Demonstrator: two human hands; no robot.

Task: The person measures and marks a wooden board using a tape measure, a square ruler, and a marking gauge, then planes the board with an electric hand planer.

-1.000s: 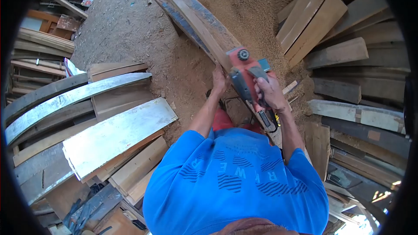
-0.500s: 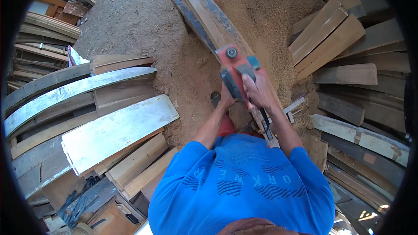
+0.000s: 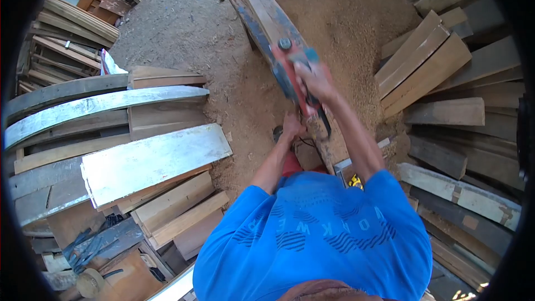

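A long curved wooden plank (image 3: 259, 5) runs from the top centre down toward my body, lying over a sawdust-covered floor. A red and grey electric planer (image 3: 295, 75) rides on the plank. My right hand (image 3: 313, 81) grips the planer's handle with the arm stretched forward. My left hand (image 3: 292, 126) rests lower down on the edge of the same plank, holding it. My blue shirt fills the bottom of the view.
Curved boards and flat planks (image 3: 150, 161) are stacked on the left. More cut boards (image 3: 429, 61) pile up on the right. A heap of sawdust (image 3: 351, 17) lies beside the plank. A small yellow object (image 3: 355, 181) sits near my right elbow.
My right hand has pushed the planer farther up the plank, away from me. My left hand has stayed low on the plank's edge.
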